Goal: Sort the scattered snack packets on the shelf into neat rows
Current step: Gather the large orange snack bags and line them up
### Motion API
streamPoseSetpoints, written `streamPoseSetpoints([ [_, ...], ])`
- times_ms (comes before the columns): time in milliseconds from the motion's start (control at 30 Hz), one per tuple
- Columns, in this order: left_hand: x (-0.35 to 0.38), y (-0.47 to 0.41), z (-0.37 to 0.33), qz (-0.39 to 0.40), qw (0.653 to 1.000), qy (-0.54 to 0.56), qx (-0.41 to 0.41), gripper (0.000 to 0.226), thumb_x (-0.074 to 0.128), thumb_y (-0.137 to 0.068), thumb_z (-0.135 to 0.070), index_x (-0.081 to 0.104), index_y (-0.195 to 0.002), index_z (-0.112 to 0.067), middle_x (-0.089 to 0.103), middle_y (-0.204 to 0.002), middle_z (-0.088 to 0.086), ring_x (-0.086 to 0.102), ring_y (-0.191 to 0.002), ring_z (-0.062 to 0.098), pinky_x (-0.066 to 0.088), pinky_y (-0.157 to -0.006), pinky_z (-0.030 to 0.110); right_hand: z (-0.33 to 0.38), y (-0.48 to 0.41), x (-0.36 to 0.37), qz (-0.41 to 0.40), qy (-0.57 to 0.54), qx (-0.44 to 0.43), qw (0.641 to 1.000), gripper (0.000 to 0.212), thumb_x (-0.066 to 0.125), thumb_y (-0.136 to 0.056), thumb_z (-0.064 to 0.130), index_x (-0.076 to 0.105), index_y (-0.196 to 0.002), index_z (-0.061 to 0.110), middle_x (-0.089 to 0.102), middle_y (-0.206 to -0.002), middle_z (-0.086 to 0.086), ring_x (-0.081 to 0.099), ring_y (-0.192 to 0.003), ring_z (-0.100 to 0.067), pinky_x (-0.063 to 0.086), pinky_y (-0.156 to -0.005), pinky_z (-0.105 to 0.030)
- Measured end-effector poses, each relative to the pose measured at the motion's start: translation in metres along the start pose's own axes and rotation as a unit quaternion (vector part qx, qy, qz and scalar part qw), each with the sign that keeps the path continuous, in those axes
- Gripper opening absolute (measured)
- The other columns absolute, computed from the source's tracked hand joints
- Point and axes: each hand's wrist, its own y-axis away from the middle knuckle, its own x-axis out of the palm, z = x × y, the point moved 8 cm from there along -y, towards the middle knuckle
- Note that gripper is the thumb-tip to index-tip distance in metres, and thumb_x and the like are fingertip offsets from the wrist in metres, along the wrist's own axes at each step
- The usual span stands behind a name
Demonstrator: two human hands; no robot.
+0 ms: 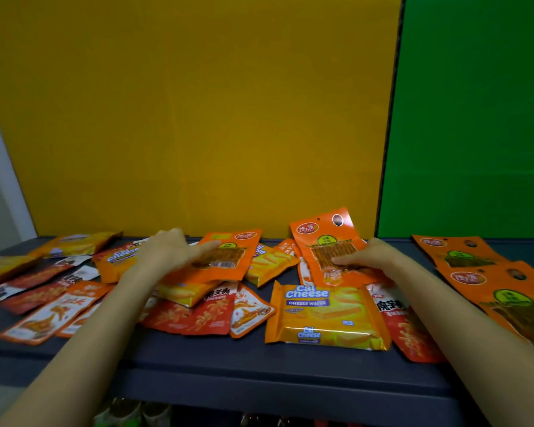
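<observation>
Item 1, your right grip [364, 257]: fingers curled across the lower front of an orange stick packet [324, 241], grasping it. The packet stands tilted, top edge raised against the yellow back panel [198, 118].

Item 2, your left grip [173, 251]: blurred, fingers reaching out over a second orange stick packet [219, 260]. You cannot tell whether it grasps this packet or only rests on it.

Item 3, between your two grips: a yellow wafer packet [272, 263], partly under its neighbours.

Item 4, just nearer you than your right grip: a Cal Cheese wafer packet [324, 315], lying flat and face up, overlapping a red packet [410, 334] on its outer side.

Item 5, nearer you than your left grip: red noodle-snack packets [195, 315], overlapped, with a small orange-and-white packet [250, 309] beside them.

Item 6, outward from your right grip: two more orange packets [506, 297], flat, one overlapping the other.

Item 7, outward from your left grip: another Cal Cheese packet [117, 257], then mixed red, white and yellow packets [43, 282], unsorted.

Item 8, carrier: a dark shelf [228, 349] bearing everything listed. A green panel [475, 118] stands behind, beyond your right grip.
</observation>
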Motion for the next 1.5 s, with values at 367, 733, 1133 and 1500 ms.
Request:
streamPoseSetpoints([
  [367, 0.035, -0.019, -0.002, 0.173, 0.981, 0.082, 0.004, 0.091, 0.070, -0.051, -0.074, 0.062, -0.102, 0.002, 0.066, -0.106, 0.022, 0.063, -0.098, 0.034, 0.050, -0.082, 0.041, -0.005, -0.001, -0.011, -0.042, -0.033, 0.017, 0.998, 0.036, 0.086, -0.057, 0.036, 0.060, -0.075, 0.019, 0.068, -0.092, -0.008, 0.064, -0.090, -0.028, 0.049, -0.092, -0.041],
  [733, 0.018, -0.022, -0.005, 0.086, 0.957, 0.278, 0.009, 0.055, 0.088, -0.056, -0.025, 0.052, -0.095, -0.008, 0.060, -0.101, 0.011, 0.059, -0.099, 0.031, 0.049, -0.088, 0.040, 0.006, 0.011, -0.032, -0.123, -0.031, 0.001, 0.992, 0.050, 0.085, -0.061, 0.031, 0.062, -0.098, 0.008, 0.068, -0.100, -0.012, 0.065, -0.092, -0.029, 0.052, -0.086, -0.039],
  [1133, -0.029, -0.007, -0.016, 0.048, 0.797, 0.600, 0.039, 0.022, 0.065, -0.080, -0.001, 0.050, -0.073, -0.015, 0.064, -0.043, -0.004, 0.061, -0.037, 0.005, 0.049, -0.035, 0.018, 0.019, 0.067, -0.109, -0.261, -0.179, -0.100, 0.943, 0.017, 0.074, -0.077, 0.028, 0.061, -0.084, 0.020, 0.068, -0.107, -0.011, 0.064, -0.099, -0.028, 0.050, -0.092, -0.047],
  [1500, -0.029, 0.081, -0.172, 0.191, 0.717, 0.654, 0.146, 0.014, 0.056, -0.087, -0.002, 0.059, -0.091, -0.015, 0.070, -0.055, -0.003, 0.066, -0.047, 0.008, 0.052, -0.040, 0.024, -0.087, 0.172, -0.205, -0.233, -0.352, -0.079, 0.903, 0.009, 0.061, -0.088, 0.020, 0.062, -0.079, 0.018, 0.070, -0.058, 0.005, 0.065, -0.046, -0.005, 0.054, -0.048, -0.020],
])
